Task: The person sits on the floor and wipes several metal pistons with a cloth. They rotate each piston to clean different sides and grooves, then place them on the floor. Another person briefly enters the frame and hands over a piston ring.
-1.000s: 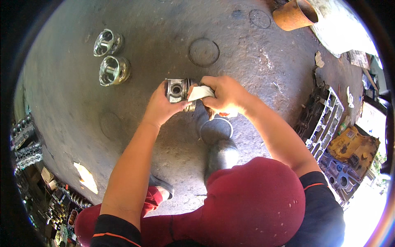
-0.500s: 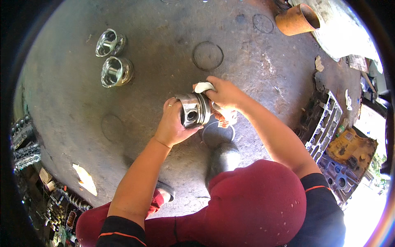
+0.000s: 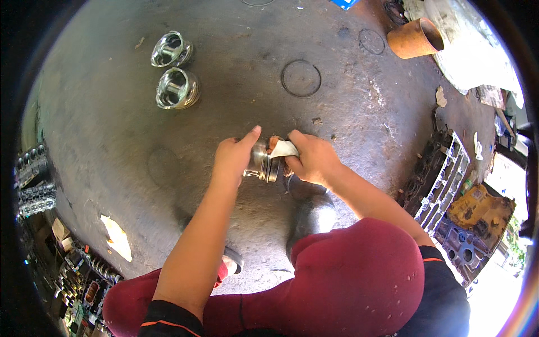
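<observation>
Left hand (image 3: 233, 157) wrapped round the plain end of the piston (image 3: 257, 160), thumb sticking up past its top edge, fingers mostly hidden

Right hand (image 3: 317, 157) pinching a bunched cloth (image 3: 284, 149) between thumb and fingers, cloth up against the grooved end

Piston sits between the two hands, above the floor (image 3: 236, 106), axis roughly sideways, grooved end to the right

Reads as wiping the ring grooves. To do it well, I'd hold firm with the left, fold a clean edge of cloth into each groove, work right round by turning the piston, and go light on the groove edges so nothing snags or scratches. Bare metal may be slick, so full palm contact beats fingertips

Materials: piston is grey metal, short cylinder, smooth wall then stepped grooves. Cloth is soft, white with reddish-brown patches, crumpled

Further out: two shiny hollow metal cups (image 3: 172, 49) (image 3: 177, 89) side by side, each with a bar across inside. Thin dark ring (image 3: 320, 78) flat on rough, stained grey floor. Rust-orange tube (image 3: 410, 40) far right, open mouth, matte
</observation>
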Demonstrator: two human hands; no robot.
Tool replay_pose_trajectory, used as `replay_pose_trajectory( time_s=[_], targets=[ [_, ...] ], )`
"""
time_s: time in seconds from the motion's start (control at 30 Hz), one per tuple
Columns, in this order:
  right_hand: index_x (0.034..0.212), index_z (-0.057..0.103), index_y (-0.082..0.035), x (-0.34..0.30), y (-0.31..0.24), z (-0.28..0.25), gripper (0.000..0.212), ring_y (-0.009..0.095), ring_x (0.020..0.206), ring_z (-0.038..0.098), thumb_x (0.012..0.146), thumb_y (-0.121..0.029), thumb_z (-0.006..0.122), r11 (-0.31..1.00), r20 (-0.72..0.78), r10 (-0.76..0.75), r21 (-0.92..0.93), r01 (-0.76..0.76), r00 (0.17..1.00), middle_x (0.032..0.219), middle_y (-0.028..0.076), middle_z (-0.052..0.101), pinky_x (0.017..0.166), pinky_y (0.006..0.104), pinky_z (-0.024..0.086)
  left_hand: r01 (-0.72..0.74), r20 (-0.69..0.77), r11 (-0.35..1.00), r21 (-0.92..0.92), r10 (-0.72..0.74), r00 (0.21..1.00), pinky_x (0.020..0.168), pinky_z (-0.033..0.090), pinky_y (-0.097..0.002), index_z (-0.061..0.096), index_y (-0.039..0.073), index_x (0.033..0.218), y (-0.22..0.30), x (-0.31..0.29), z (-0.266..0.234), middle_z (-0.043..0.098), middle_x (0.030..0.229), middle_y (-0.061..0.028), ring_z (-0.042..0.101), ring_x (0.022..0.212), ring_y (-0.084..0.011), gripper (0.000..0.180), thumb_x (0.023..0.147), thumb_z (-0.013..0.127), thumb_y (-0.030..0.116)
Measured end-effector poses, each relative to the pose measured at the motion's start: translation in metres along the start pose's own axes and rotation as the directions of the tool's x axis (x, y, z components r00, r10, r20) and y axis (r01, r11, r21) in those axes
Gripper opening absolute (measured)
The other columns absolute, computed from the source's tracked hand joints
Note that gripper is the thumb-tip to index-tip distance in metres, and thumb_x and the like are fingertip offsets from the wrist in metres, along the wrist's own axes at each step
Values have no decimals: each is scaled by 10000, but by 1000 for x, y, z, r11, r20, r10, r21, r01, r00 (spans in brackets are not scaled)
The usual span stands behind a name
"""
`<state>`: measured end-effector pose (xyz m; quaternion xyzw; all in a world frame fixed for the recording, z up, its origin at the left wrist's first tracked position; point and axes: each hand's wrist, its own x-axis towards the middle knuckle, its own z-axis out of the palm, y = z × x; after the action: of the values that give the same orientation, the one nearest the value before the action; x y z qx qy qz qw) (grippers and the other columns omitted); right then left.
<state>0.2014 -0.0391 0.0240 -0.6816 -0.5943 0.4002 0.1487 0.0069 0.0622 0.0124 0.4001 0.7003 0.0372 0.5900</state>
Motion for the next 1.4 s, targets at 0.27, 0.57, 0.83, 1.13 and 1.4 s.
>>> replay_pose_trajectory(
  time_s=[0.27,0.57,0.83,1.13,1.4],
  targets=[
    [1059,554,-66,1,-2,11,260,413,939,706,877,-195,688,953,16,32,-302,-25,999,958,184,711,822,512,555,-81,-268,868,490,238,933,886,541,-540,718,-115,1047,-3,-25,29,728,1020,-319,706,996,-495,637,989,605,510],
    [1073,573,-47,34,-3,22,155,403,943,734,944,-126,539,924,45,227,-327,-200,973,989,198,742,825,515,569,-84,-350,909,409,241,905,832,533,-557,702,-92,887,-5,-30,33,714,924,-335,696,923,-513,589,997,598,477],
    [1085,570,-55,41,-11,27,171,394,951,741,931,-126,554,887,89,296,-395,-239,951,988,204,744,818,528,565,-183,-367,944,275,280,887,764,519,-566,675,-95,874,-30,-31,32,677,843,-362,675,857,-533,580,1005,602,465],
    [1104,571,-58,36,-24,25,205,396,922,751,907,-112,594,848,123,346,-466,-254,930,978,202,745,806,517,577,-338,-368,916,218,397,840,677,522,-550,669,-44,848,-55,-29,34,683,796,-302,669,755,-520,472,1001,629,401],
    [1118,590,-55,34,-37,20,221,411,955,744,914,-138,612,828,149,442,-448,-338,884,1022,221,746,822,515,588,-389,-361,908,156,419,833,677,532,-530,673,-6,848,-66,-33,35,702,817,-257,684,760,-474,374,1003,634,333]
  ],
)
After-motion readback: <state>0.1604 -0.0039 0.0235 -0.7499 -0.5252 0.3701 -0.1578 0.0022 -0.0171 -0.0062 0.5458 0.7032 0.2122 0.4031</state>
